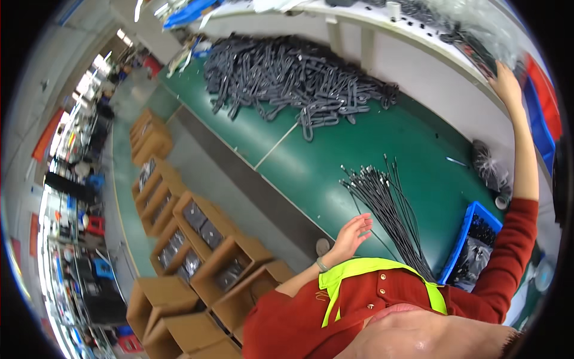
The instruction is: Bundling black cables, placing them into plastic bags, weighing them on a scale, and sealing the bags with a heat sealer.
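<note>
My left hand (351,238) hovers over the green table beside a fanned bundle of thin black cables (388,215) with pale metallic tips. Its fingers are loosely bent and apart, with nothing visible between them; one stray cable passes close by. My right arm stretches up to the raised shelf (412,45) at the far right. There my right hand (507,85) reaches a dark, flat item (480,58) lying by a clear plastic bag (478,24). Its fingertips are partly hidden, so whether they grip this item is unclear.
A heap of grey looped cables (287,78) covers the table's far side. A blue bin (445,272) with small black parts stands right of the bundle, near a bagged dark item (489,164). Open cardboard boxes (209,263) line the floor at left.
</note>
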{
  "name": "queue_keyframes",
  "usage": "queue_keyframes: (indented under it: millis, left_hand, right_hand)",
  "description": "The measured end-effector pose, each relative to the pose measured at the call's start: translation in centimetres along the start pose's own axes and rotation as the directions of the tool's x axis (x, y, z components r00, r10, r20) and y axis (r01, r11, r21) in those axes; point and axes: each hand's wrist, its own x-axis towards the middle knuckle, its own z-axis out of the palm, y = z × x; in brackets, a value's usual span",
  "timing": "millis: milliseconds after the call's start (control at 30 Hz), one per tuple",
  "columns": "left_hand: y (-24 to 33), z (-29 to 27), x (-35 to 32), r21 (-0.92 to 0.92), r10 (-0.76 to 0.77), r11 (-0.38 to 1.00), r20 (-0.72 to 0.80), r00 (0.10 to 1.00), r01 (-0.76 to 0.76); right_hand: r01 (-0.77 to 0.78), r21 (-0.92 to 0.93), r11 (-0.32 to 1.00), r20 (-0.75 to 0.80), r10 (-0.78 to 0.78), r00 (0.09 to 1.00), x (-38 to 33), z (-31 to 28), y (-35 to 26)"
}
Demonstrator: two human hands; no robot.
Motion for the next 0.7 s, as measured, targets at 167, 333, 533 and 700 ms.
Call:
queue_keyframes:
  millis: [167,333,533,700]
  left_hand:
    - [-0.8,-0.7,-2.1,0.050,-0.007,0.999,-0.164,0.986,0.015]
    - [0.3,-3.4,-4.0,-0.048,-0.022,0.999,-0.240,0.970,0.011]
    - [7.6,-9.0,-2.4,-0.160,0.074,0.981,-0.201,0.977,-0.107]
    - [16.1,-17.3,-5.9,-0.280,0.113,0.941,-0.275,0.955,-0.192]
  right_hand:
    - [0.269,0.358,0.894,-0.282,-0.171,0.944,-5.9,-3.9,-9.9]
    - [0.137,0.777,0.615,0.062,-0.291,0.955,-15.7,-3.0,-23.8]
    - [-0.130,0.800,0.586,0.443,-0.431,0.786,-30.2,1.6,-38.2]
    - [-0.237,0.702,0.671,0.598,-0.376,0.708,-37.3,-1.6,-49.7]
